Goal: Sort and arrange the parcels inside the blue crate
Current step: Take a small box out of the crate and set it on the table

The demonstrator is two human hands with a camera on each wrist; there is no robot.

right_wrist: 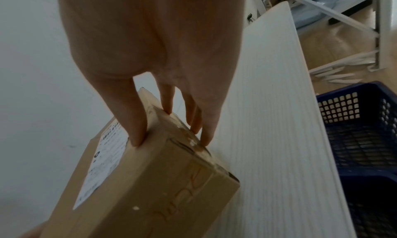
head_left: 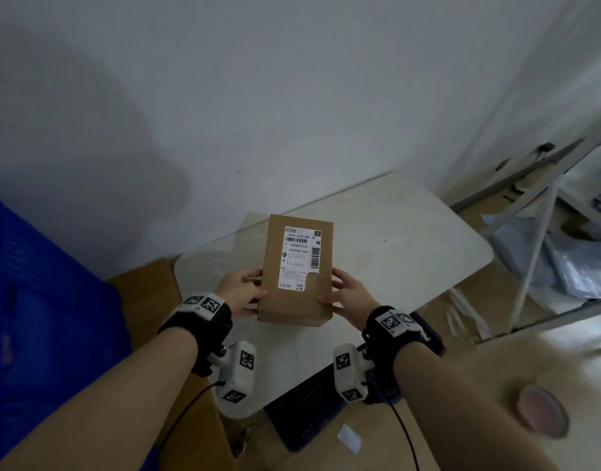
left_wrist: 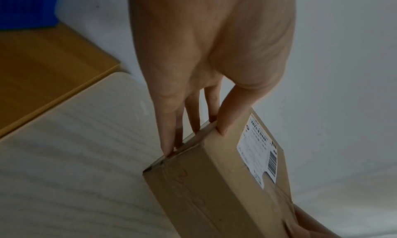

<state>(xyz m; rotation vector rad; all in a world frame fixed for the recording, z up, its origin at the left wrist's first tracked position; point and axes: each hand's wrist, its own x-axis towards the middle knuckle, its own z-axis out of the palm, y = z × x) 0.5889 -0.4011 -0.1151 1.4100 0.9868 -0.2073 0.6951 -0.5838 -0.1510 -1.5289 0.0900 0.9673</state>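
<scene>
I hold a brown cardboard parcel [head_left: 297,268] with a white shipping label [head_left: 301,258] facing up, raised above the white table [head_left: 411,239]. My left hand [head_left: 241,294] grips its left side, thumb on top and fingers underneath. My right hand [head_left: 348,294] grips the right side the same way. The left wrist view shows the parcel [left_wrist: 214,182] pinched at its near corner by the left hand [left_wrist: 193,131]. Seen from the right wrist, the right hand [right_wrist: 169,126] clamps the parcel [right_wrist: 154,182]. A dark blue perforated crate [right_wrist: 363,139] stands below the table edge, and its rim [head_left: 309,402] shows under my wrists.
A large blue bin [head_left: 37,317] stands at the left against the wall. A wooden surface [head_left: 146,294] lies between it and the table. At the right, a white metal rack [head_left: 543,239] stands over grey plastic mailers [head_left: 571,270] on the floor. A round pink-lidded object [head_left: 540,411] sits lower right.
</scene>
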